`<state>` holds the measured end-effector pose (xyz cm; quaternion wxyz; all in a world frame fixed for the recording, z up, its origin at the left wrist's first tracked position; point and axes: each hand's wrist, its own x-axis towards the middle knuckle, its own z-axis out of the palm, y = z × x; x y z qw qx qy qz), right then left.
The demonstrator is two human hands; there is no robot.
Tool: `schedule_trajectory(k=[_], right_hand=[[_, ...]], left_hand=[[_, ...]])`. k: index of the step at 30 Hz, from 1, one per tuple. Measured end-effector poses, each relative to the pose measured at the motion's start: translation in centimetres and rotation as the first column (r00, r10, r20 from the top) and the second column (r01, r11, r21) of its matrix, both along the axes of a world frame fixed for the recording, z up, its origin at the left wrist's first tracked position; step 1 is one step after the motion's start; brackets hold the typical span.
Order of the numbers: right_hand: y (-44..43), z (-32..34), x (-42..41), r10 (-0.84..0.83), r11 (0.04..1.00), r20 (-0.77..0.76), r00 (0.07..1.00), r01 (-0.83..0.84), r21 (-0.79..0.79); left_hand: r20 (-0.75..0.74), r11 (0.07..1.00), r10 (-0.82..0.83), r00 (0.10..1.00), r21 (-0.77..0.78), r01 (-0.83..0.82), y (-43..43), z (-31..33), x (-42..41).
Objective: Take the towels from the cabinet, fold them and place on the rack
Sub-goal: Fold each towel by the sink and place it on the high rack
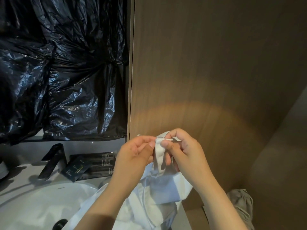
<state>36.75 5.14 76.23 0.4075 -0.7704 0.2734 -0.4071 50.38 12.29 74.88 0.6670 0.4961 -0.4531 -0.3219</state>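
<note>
I see a black tray (93,157) behind the sink (41,201), with dark packets (74,170) in it. The left hand (137,151) and right hand (182,150) both pinch the white towel (164,185) at its top corner. It hangs lengthwise downward over the sink's right rim, near the wooden panel (199,63). There is open room to the left.

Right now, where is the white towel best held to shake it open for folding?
Take the white towel by its top hem, from above. The left hand and right hand pinch that edge close together, while the rest hangs bunched below by the sink. Sliding the pinches apart along the hem would likely spread it flat.
</note>
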Motion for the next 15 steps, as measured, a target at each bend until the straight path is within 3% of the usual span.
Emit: schedule_trajectory(k=[5, 11, 15], right_hand=[[-0.20, 0.05, 0.08, 0.000, 1.000, 0.008, 1.000, 0.000, -0.002], [-0.14, 0.31, 0.15, 0.033, 0.999, 0.042, 0.999, -0.033, 0.003], [-0.21, 0.58, 0.18, 0.067, 0.998, 0.040, 0.997, -0.067, 0.002]], left_hand=[[0.031, 1.000, -0.003, 1.000, -0.022, 0.004, 0.27, 0.28, 0.02], [-0.034, 0.999, -0.026, 0.999, -0.039, 0.025, 0.50, 0.45, -0.02], [-0.017, 0.999, 0.037, 0.999, -0.035, -0.038, 0.18, 0.68, 0.22]])
